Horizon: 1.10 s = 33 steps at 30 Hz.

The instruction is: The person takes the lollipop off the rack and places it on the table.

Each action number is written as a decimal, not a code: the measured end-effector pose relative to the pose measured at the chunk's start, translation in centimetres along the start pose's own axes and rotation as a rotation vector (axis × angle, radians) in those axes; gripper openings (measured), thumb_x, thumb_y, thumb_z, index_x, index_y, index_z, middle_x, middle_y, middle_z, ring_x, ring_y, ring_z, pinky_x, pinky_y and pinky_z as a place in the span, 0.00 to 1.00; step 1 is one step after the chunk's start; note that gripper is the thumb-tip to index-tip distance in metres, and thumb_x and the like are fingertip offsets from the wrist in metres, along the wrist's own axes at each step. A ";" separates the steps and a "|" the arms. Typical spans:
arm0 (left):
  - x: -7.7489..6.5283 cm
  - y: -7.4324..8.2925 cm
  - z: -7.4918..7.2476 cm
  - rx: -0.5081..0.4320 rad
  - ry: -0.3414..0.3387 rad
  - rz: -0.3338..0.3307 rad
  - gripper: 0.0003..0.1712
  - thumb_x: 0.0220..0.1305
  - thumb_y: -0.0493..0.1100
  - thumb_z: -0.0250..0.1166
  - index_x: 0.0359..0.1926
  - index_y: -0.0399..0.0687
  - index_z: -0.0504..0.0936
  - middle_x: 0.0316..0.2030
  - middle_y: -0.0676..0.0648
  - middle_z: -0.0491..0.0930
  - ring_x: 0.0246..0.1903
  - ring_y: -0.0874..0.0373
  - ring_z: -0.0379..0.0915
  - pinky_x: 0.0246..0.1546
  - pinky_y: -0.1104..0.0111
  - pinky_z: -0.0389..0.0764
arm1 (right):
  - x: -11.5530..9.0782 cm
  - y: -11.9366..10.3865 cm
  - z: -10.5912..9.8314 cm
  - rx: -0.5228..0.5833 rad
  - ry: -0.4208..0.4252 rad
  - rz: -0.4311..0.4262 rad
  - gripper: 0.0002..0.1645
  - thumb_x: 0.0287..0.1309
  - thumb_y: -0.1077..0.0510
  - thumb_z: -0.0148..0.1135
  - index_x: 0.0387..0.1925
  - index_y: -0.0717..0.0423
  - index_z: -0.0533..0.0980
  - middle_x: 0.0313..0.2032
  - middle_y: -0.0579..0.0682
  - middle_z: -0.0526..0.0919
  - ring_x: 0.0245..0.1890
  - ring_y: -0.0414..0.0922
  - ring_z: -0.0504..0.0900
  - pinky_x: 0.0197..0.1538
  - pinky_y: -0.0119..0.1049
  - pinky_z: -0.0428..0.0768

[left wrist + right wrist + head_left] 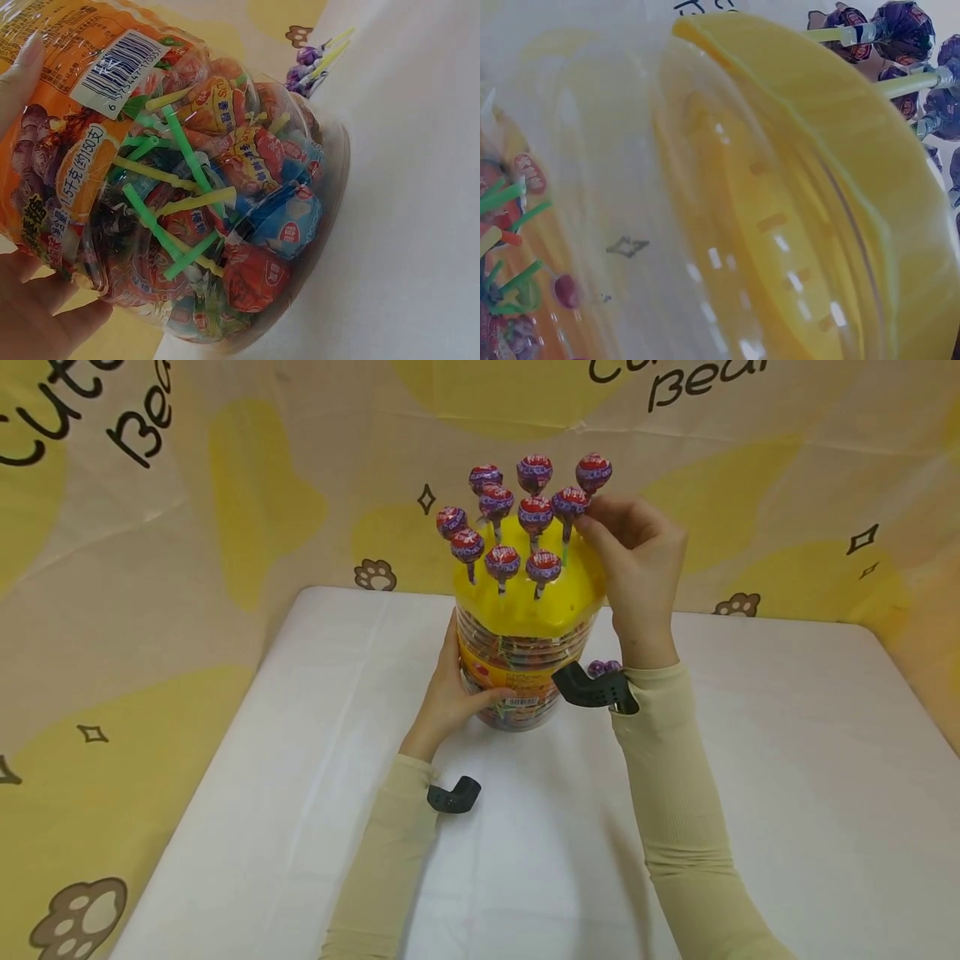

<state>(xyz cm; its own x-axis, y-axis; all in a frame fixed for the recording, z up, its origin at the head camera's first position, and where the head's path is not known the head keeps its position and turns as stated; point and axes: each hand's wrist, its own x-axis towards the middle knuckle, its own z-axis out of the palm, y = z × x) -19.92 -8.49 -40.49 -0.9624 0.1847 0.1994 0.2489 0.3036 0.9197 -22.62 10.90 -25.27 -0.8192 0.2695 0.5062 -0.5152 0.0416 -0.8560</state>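
A clear plastic jar point(525, 652) full of wrapped lollipops stands on the table, topped with a yellow lid point(517, 614). Purple-and-red lollipops point(502, 562) stick up from that lid, heads upward. My left hand point(450, 693) grips the jar's left side, its thumb lying across the front of the orange label point(56, 142). Up at the lid's back right, my right hand point(647, 556) pinches a lollipop point(593, 472) by its stick, thumb and finger just below the head. In the right wrist view the lid point(840, 112) fills much of the picture, and the right hand is hidden.
Behind the jar on the right, several loose purple lollipops point(309, 67) lie on the white tabletop point(300, 760). A yellow patterned cloth backdrop point(360, 452) rises behind and beside the table. Black camera mounts point(453, 796) sit at both wrists.
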 end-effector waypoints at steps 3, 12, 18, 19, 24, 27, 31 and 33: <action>0.0 -0.1 0.0 0.003 0.000 0.003 0.67 0.49 0.47 0.75 0.73 0.69 0.32 0.72 0.53 0.47 0.69 0.55 0.46 0.69 0.52 0.50 | 0.0 0.0 0.0 0.018 0.005 -0.010 0.07 0.54 0.67 0.66 0.36 0.65 0.83 0.34 0.52 0.83 0.37 0.48 0.80 0.47 0.32 0.81; 0.0 -0.1 0.0 0.008 0.002 0.006 0.67 0.49 0.46 0.75 0.74 0.67 0.32 0.72 0.52 0.47 0.69 0.54 0.47 0.69 0.51 0.50 | -0.6 -0.4 -0.8 0.155 -0.039 0.003 0.07 0.56 0.67 0.63 0.37 0.66 0.83 0.38 0.58 0.83 0.36 0.50 0.79 0.47 0.34 0.81; 0.0 0.0 0.0 0.004 0.001 0.017 0.67 0.49 0.46 0.75 0.74 0.67 0.31 0.72 0.53 0.46 0.70 0.55 0.46 0.69 0.51 0.50 | -1.2 -0.4 -1.9 0.188 -0.066 0.065 0.08 0.56 0.65 0.64 0.37 0.67 0.82 0.39 0.58 0.83 0.38 0.51 0.80 0.47 0.33 0.81; 0.0 0.0 0.0 0.005 0.002 0.016 0.67 0.49 0.46 0.75 0.74 0.67 0.31 0.72 0.53 0.46 0.70 0.55 0.46 0.69 0.52 0.50 | -1.3 -0.4 -2.1 0.198 -0.066 0.071 0.08 0.56 0.65 0.64 0.37 0.68 0.82 0.38 0.58 0.83 0.38 0.52 0.80 0.46 0.33 0.81; 0.1 0.0 0.0 0.008 0.003 0.005 0.67 0.49 0.47 0.75 0.73 0.67 0.31 0.72 0.53 0.46 0.70 0.55 0.45 0.69 0.52 0.49 | -2.0 0.1 -3.2 0.217 -0.082 0.110 0.10 0.56 0.65 0.65 0.38 0.69 0.82 0.40 0.59 0.82 0.38 0.52 0.80 0.47 0.33 0.81; 0.1 0.0 0.0 0.010 -0.001 0.005 0.67 0.49 0.47 0.75 0.73 0.67 0.31 0.73 0.53 0.45 0.70 0.55 0.45 0.69 0.52 0.49 | -2.4 0.6 -4.0 0.217 -0.088 0.134 0.11 0.56 0.65 0.64 0.39 0.70 0.81 0.41 0.59 0.81 0.39 0.52 0.79 0.48 0.33 0.81; 0.1 -0.1 0.0 0.011 0.001 0.014 0.67 0.49 0.46 0.75 0.73 0.67 0.31 0.72 0.53 0.46 0.70 0.55 0.46 0.69 0.52 0.49 | -3.1 1.5 -4.9 0.236 -0.072 0.161 0.09 0.56 0.66 0.63 0.37 0.71 0.81 0.39 0.59 0.81 0.39 0.52 0.79 0.47 0.33 0.81; 0.1 -0.2 0.1 0.008 0.001 0.021 0.68 0.49 0.45 0.75 0.73 0.67 0.31 0.72 0.53 0.46 0.70 0.55 0.46 0.69 0.52 0.50 | -3.4 2.0 -5.4 0.238 -0.063 0.169 0.09 0.57 0.67 0.63 0.37 0.71 0.81 0.38 0.59 0.82 0.38 0.51 0.79 0.46 0.33 0.81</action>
<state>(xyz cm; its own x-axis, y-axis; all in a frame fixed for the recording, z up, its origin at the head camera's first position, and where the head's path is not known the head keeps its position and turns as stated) -20.05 -8.46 -40.64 -0.9570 0.1898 0.2194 0.2702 0.3075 0.9124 -19.50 15.23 -29.24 -0.9087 0.1924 0.3705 -0.4086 -0.2277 -0.8839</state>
